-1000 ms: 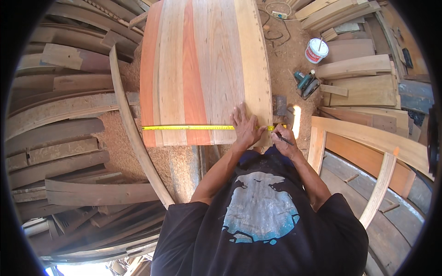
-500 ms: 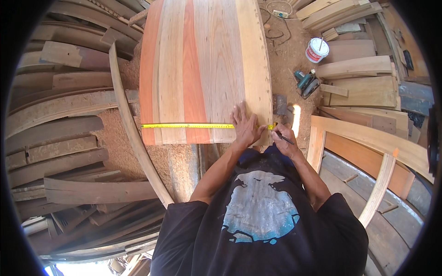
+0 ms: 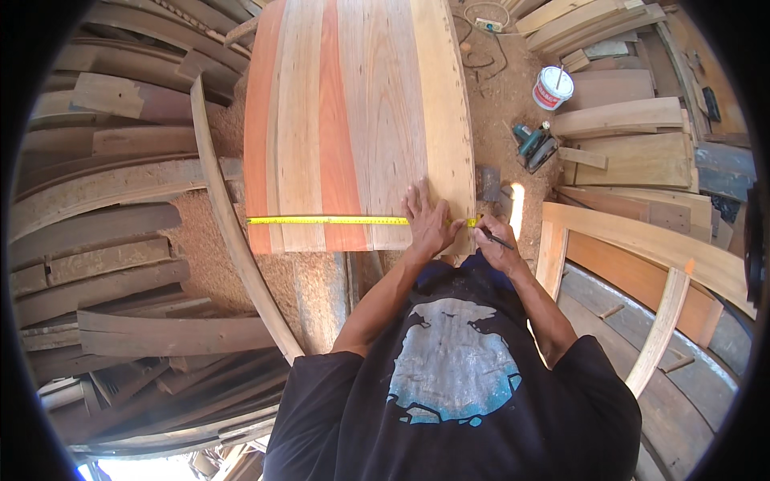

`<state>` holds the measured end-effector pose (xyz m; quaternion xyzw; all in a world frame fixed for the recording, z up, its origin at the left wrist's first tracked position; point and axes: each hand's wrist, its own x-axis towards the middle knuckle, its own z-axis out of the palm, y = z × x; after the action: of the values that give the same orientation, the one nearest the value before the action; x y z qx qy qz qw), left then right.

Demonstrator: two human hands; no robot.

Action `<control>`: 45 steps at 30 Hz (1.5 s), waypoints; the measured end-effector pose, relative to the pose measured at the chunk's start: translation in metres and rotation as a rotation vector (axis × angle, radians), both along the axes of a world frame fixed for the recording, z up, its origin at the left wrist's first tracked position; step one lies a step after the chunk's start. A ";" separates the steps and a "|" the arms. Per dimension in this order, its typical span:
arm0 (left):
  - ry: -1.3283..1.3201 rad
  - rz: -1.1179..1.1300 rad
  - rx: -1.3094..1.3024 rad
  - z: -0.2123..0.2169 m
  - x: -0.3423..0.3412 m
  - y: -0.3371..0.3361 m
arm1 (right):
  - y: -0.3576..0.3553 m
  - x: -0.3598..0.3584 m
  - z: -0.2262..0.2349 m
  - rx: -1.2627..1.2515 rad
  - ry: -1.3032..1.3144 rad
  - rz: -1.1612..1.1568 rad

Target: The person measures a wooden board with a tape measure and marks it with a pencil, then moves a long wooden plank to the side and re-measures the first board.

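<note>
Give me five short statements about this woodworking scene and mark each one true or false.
1. The yellow tape measure lies across the panel of glued wooden boards. True.
2. The left hand rests flat on the panel, over the tape. True.
3. The right hand is empty. False: its grip is on a thin dark pencil at the panel's right edge.
4. The white plastic bucket stands on the panel. False: it stands on the sawdust-covered ground, to the right of the panel.
5. The teal power tool is in the left hand. False: it lies on the ground, below the bucket in the picture.
</note>
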<state>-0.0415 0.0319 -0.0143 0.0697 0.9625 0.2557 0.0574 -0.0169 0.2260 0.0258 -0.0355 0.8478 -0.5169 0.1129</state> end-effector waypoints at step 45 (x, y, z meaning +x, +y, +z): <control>-0.037 0.024 -0.012 0.008 -0.001 0.001 | 0.046 -0.040 -0.146 -0.442 -0.911 -0.440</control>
<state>-0.0423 0.0332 -0.0060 0.0529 0.9636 0.2519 0.0723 -0.0570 0.2725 -0.1199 0.3471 0.5717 -0.6572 0.3476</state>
